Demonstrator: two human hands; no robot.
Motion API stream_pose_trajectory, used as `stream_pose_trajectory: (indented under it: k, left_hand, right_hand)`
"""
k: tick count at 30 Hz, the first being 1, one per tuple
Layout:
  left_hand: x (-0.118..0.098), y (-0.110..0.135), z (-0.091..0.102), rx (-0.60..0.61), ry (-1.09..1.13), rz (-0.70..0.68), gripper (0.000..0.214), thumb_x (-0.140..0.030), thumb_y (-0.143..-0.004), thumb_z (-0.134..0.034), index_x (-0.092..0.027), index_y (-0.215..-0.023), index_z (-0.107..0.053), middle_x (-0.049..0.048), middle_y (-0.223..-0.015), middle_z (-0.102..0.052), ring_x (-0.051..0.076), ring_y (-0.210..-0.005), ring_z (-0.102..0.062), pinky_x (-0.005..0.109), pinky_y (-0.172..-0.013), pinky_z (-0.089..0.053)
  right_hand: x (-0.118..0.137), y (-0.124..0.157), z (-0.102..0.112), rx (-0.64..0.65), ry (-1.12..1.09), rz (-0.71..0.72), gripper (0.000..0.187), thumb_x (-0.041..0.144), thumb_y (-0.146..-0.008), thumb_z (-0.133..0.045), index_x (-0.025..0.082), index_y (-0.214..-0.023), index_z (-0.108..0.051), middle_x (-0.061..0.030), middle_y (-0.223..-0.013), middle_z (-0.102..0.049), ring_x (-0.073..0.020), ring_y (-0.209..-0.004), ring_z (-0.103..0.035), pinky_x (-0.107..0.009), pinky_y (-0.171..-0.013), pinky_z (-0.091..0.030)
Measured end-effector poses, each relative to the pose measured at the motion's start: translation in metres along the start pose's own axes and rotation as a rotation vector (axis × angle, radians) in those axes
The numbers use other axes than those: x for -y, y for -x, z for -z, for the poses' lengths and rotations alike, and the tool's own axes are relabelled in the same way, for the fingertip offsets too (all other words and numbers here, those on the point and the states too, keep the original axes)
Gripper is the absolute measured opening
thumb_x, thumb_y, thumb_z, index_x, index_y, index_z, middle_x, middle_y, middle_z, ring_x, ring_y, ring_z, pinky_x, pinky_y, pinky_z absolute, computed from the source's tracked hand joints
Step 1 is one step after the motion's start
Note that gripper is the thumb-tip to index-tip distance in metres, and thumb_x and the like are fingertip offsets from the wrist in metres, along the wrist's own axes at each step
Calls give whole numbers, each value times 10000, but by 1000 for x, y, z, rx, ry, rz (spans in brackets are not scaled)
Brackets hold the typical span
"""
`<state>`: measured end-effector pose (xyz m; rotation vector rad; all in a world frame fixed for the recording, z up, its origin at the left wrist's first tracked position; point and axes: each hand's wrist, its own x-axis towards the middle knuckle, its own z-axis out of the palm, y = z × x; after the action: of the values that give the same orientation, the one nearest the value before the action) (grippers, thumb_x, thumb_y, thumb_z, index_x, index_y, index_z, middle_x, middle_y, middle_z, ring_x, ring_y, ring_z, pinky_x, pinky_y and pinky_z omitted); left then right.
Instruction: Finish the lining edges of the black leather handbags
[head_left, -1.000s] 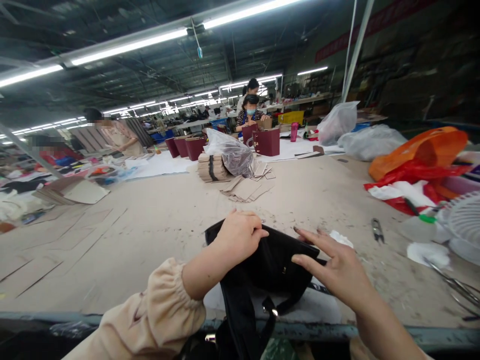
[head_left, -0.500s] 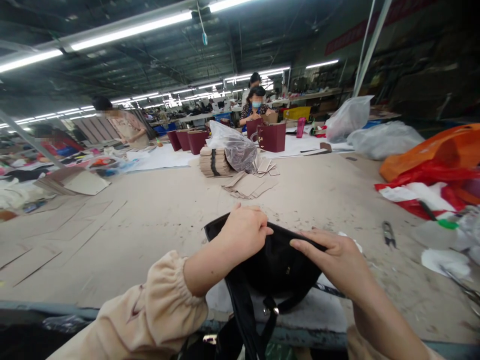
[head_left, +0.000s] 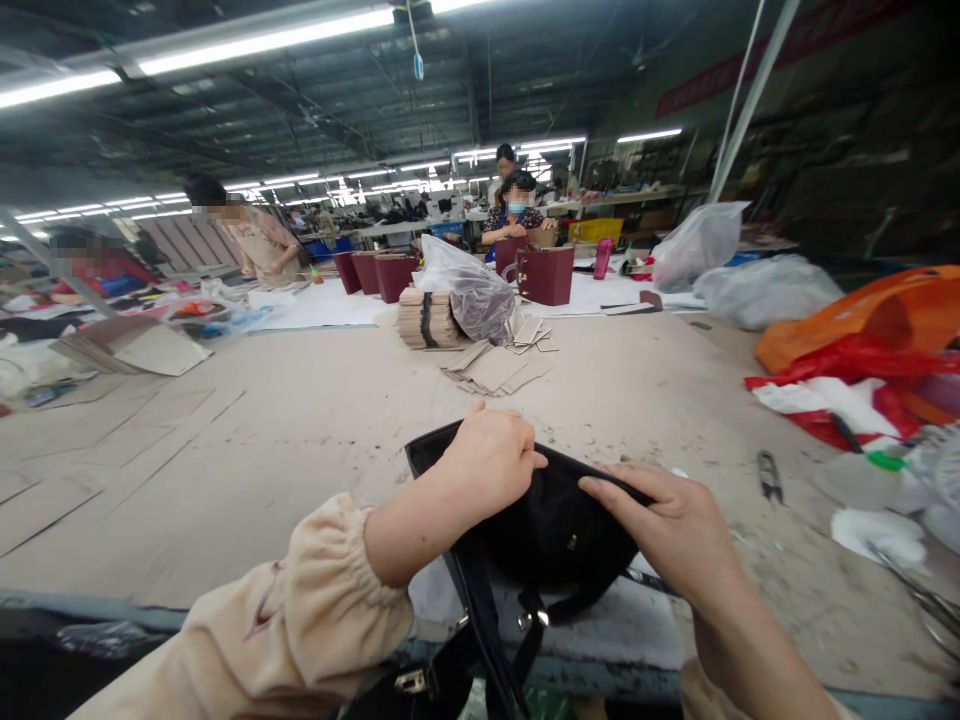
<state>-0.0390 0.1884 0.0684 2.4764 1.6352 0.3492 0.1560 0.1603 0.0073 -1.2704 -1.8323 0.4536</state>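
Head view. One black bag point(head_left: 551, 550), soft-looking, at the near middle of the counter point(head_left: 322, 420); tilted, top edge raised and slanting from far left to near right.

One left hand point(head_left: 487, 465): pinching the bag's top edge near mid-length; fingertips partly hidden. Likely a central hold against sagging of limp material.

One right hand point(head_left: 667, 505): pinching the same edge toward the right end, thumb on the near face, fingers on the far side. Apparently spaced from the left hand for a straighter, tauter stretch between both grips.

One white sheet point(head_left: 637, 630): flat beneath the bag at the counter's near edge; probably a guard against the speckled surface.

One black strap point(head_left: 486, 630), seemingly joined to the bag: hanging over the near edge, perhaps for lack of room on the sheet.

Right side: snips point(head_left: 769, 477), lying near the right hand, presumably for easy reach; green-capped bottle point(head_left: 855, 482) farther right; orange bag point(head_left: 862, 320) heaped with a red bag point(head_left: 862, 365) at the far right.

Far middle: one card bundle point(head_left: 427, 322), black-banded, presumably against spilling; clear plastic bag point(head_left: 480, 300) against its right end; loose card pieces point(head_left: 495, 370) fanned out nearer.

Farther: burgundy cases point(head_left: 546, 276), upright, close to a co-worker point(head_left: 517, 222), likely for handling from that side.
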Motion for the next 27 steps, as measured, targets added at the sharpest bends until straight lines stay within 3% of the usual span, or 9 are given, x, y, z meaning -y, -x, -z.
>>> stream_pose_trajectory:
  k: [5, 10, 13, 18, 21, 23, 27]
  left_hand:
    - [1, 1, -1, 3, -7, -5, 227, -306, -819, -617, -154, -651, -639, 36, -782, -677, 188, -784, -610, 523, -1060, -295]
    - [1, 0, -2, -5, -19, -3, 229, -293, -836, -584, -156, -663, -646, 47, -790, -683, 199, -804, -617, 509, -1057, -300]
    - [0, 0, -1, 8, -31, 3, 238, -285, -846, -563, -153, -668, -647, 54, -801, -687, 204, -815, -619, 508, -1054, -302]
    - [-1, 1, 0, 18, -41, -2, 220, -266, -842, -564, -144, -684, -656, 66, -816, -695, 217, -835, -625, 515, -1047, -310]
    - [0, 1, -2, -5, -49, -18, 218, -259, -843, -560, -142, -688, -659, 69, -814, -696, 220, -833, -628, 518, -1036, -323]
    - [0, 2, -3, -15, -51, -16, 227, -278, -842, -567, -145, -681, -658, 68, -808, -695, 217, -826, -627, 512, -1033, -328]
    - [-2, 3, 1, -4, -54, -1, 226, -307, -833, -593, -149, -692, -671, 63, -809, -697, 207, -820, -625, 490, -1037, -328]
  right_hand:
    - [2, 0, -2, -30, 61, 55, 186, 361, -831, -592, 247, -773, -726, 7, -735, -716, -161, -685, -663, -265, -627, -510]
    - [3, 1, -5, -82, 168, 165, 258, 368, -871, -527, 249, -750, -721, 0, -702, -718, -196, -671, -679, -390, -867, -509]
    - [3, 0, -4, -79, 221, 180, 291, 388, -886, -494, 258, -765, -725, -5, -721, -728, -203, -665, -683, -430, -910, -493]
    - [6, 2, 1, 11, 283, 166, 378, 538, -816, -565, 237, -988, -713, -45, -894, -742, -240, -792, -691, -452, -895, -495]
    - [10, 3, -3, -19, 353, 178, 450, 553, -809, -573, 216, -1087, -679, -73, -997, -727, -264, -891, -680, -518, -1001, -393]
    - [11, 2, -7, -37, 397, 180, 347, 483, -850, -558, 233, -1053, -688, -58, -987, -730, -249, -886, -680, -536, -1034, -336]
    - [10, -2, -13, -42, 432, 184, 223, 358, -891, -533, 246, -837, -718, -21, -805, -737, -189, -721, -678, -497, -1016, -338]
